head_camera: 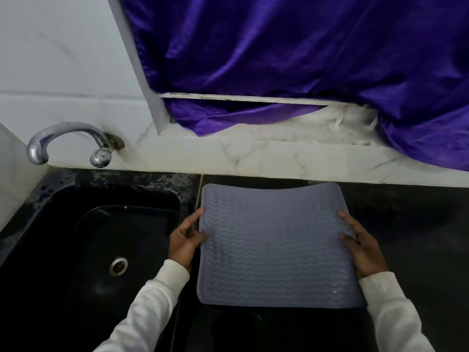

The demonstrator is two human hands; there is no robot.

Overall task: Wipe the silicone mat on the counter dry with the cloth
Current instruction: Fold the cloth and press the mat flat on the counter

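A grey-blue silicone mat [274, 245] with a wavy ribbed surface is held over the black counter [411, 224], right of the sink. My left hand [186, 240] grips its left edge, thumb on top. On the opposite edge my right hand [361, 246] pinches the mat the same way. The mat's far edge bows slightly. A few small water drops sit near its front right corner. No cloth is in view.
A black sink [83, 250] with a metal drain lies at the left, with a chrome tap [63, 141] on the wall above it. A white marble ledge [253, 153] runs behind the counter. A purple curtain [304, 54] hangs over the ledge at the right.
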